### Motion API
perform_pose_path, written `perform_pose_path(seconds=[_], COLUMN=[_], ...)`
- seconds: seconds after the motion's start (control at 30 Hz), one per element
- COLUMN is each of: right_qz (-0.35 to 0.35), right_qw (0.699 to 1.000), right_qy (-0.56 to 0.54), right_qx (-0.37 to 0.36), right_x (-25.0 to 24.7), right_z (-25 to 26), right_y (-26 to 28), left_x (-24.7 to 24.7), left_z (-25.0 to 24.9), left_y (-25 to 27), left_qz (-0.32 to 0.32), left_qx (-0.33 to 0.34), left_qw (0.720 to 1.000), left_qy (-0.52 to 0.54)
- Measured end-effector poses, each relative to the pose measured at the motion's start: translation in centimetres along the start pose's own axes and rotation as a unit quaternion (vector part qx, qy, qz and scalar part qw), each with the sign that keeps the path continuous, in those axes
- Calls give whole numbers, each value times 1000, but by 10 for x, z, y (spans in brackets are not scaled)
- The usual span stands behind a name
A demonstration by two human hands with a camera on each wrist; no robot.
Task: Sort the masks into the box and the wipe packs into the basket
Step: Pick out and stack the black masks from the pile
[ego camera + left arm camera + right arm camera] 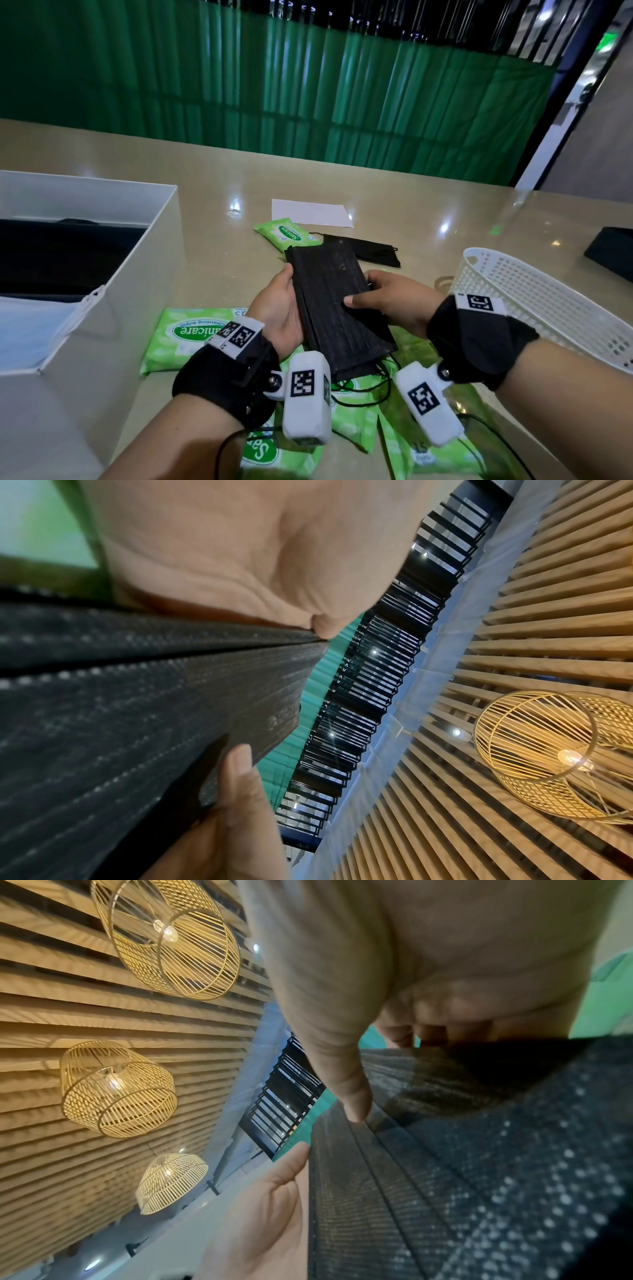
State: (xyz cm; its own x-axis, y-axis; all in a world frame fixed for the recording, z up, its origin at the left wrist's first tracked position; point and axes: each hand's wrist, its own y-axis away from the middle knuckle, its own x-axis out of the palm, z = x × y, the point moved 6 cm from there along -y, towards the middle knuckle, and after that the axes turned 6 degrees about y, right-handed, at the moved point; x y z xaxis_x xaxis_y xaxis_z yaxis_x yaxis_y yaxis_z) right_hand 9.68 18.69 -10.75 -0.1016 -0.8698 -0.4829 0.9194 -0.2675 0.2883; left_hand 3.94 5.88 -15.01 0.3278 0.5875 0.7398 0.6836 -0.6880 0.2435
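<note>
A person's left hand (279, 308) and right hand (394, 301) hold a stack of black masks (337, 308) between them above the table (219, 192), each hand closed on one long edge, right thumb lying across the top. The stack looks light, soft and floppy, its layers apt to fan apart, so a grip on both long edges, clear of the dangling ear loops (370, 390), seems soundest. The white box (113, 301) stands at the left, the white basket (548, 308) at the right. Green wipe packs (188, 337) lie beneath the hands and one lies farther off, beside a lone black mask (371, 250). The box appears to hold dark and pale blue masks, though its interior is cut off; the basket's inside is hidden.
</note>
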Motion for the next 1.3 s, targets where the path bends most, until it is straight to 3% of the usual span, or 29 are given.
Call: perform_pose_path(seconds=[0.27,0.47,0.8,1.1,1.3], right_qz=[36,31,95,33,43], right_qw=[995,997,980,986,982], right_qy=[-86,-61,-174,-161,-180], right_qx=[24,20,4,-6,20], right_x=[11,9,15,14,14], right_z=[-7,-9,-3,1,-1], right_y=[-2,-3,-1,0,1], left_x=[4,3,6,5,5], left_z=[-1,-1,0,5,5], left_y=[3,3,6,6,10], left_qz=[2,0,23,2,-14], left_qx=[1,-5,-17,-42,-53], left_qw=[1000,1000,1000,999,998], left_qy=[-3,-6,-8,-13,-11])
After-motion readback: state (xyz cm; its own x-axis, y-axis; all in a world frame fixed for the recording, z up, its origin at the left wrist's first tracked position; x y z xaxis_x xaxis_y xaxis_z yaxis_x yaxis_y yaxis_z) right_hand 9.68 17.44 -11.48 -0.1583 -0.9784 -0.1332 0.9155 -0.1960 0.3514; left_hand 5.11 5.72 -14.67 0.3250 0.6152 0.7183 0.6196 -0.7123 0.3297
